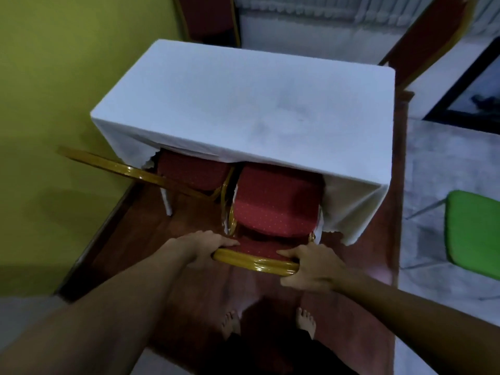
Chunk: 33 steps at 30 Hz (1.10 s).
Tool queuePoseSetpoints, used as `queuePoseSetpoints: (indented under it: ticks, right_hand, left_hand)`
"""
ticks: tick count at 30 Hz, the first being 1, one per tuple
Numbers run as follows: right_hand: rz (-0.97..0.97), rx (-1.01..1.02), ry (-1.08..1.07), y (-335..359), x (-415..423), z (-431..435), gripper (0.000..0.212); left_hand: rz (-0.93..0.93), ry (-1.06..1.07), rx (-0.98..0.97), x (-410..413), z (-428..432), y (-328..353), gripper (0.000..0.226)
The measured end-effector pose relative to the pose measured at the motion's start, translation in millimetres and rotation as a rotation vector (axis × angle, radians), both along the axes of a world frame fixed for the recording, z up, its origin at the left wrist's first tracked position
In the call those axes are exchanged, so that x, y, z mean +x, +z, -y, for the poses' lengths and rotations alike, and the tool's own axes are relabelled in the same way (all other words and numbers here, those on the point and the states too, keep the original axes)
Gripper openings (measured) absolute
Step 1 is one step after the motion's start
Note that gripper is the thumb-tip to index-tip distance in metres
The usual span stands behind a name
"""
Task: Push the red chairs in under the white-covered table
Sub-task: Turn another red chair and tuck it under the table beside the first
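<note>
Left hand (208, 246) and right hand (308, 269) both clamped on gold top rail of red chair (273, 201); its seat is partly under the white-covered desk (243, 104) ahead. Second red chair (192, 171) just left of it, likewise tucked.

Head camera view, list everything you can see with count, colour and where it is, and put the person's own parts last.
Table: one, white cloth cover, centre.
Red chairs: two with gold frames at the table's near side; right chair partly under, left chair further under and angled.
More red chairs: two, partly seen, beyond the table, far left and far right.
Green seat: one, right edge.
Wall: yellow-green, left.
Floor: reddish-brown beneath the table.
Left hand: gripping the right chair's backrest top.
Right hand: gripping the same backrest.
Feet: two, bare, bottom centre.
</note>
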State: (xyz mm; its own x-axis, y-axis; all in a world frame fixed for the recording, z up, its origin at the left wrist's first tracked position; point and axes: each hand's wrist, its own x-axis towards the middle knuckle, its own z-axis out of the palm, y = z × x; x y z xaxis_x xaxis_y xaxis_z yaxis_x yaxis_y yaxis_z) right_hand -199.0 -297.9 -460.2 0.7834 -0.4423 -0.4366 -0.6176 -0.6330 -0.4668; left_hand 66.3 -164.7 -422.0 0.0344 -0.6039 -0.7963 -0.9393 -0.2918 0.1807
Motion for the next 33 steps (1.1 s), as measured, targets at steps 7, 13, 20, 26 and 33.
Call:
queuePoseSetpoints:
  ticks: [7, 13, 20, 26, 33]
  right_hand:
    - [-0.056, -0.034, -0.043, 12.7, 7.8, -7.1, 0.091]
    - [0.076, -0.189, -0.074, 23.1, 16.7, -34.9, 0.087]
    - [0.033, -0.249, -0.154, 23.8, 23.6, -39.4, 0.079]
    - [0.086, -0.310, -0.229, 20.4, 31.6, -37.0, 0.078]
    - [0.094, -0.298, -0.240, 21.0, 56.3, -17.6, 0.077]
  left_hand:
    - [-0.143, -0.063, -0.065, 16.7, 3.1, -2.1, 0.084]
    - [-0.270, -0.031, -0.146, 8.4, -0.2, 3.4, 0.089]
    - [-0.252, -0.064, -0.155, 4.4, 7.6, -4.4, 0.079]
    - [-0.250, -0.072, -0.091, 13.3, 22.0, -6.0, 0.078]
    - [-0.249, -0.037, -0.093, 34.0, 44.2, 0.1, 0.083]
